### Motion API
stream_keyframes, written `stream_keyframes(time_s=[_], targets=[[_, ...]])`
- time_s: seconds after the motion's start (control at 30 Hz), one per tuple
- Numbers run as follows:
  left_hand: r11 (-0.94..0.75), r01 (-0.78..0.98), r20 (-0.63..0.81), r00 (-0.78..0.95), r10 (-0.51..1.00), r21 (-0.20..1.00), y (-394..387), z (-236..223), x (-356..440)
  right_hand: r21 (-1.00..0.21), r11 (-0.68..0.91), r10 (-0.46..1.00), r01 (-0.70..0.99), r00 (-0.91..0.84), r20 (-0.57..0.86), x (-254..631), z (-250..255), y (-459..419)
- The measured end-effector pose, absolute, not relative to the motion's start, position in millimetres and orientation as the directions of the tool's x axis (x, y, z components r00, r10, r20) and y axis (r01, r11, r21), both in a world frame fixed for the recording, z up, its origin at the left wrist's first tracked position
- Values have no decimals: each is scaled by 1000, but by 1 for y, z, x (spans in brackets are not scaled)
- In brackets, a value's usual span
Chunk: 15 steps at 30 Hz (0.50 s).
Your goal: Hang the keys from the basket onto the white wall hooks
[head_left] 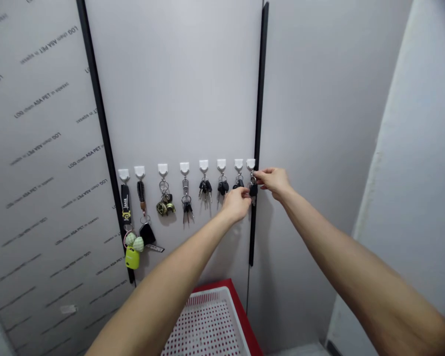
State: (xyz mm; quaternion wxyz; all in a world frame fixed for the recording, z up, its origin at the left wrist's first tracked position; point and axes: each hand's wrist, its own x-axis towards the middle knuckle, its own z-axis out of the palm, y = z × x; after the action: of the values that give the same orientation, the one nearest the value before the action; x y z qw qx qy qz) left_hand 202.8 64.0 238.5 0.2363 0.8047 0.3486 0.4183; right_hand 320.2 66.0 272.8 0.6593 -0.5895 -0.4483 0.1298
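The left hand (238,203) hides the lower part of the second key bunch (240,183) from the right. The white basket (209,297) runs off the bottom edge, partly behind the left forearm (163,287). How the right hand (276,181) meets the rightmost keys (253,190) (small, dark shapes) is unclear.

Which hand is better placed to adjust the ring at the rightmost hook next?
Probably the right hand: its fingertips are up by the ring, just below the rightmost hook. The left hand sits lower, beside the black key head.
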Motion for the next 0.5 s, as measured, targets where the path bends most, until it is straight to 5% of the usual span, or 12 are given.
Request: stream_keyframes(time_s=[0.5], targets=[[-616,368,468,419,778,696,62,224,182,-877,315,681,363,557,475,325,265,78]])
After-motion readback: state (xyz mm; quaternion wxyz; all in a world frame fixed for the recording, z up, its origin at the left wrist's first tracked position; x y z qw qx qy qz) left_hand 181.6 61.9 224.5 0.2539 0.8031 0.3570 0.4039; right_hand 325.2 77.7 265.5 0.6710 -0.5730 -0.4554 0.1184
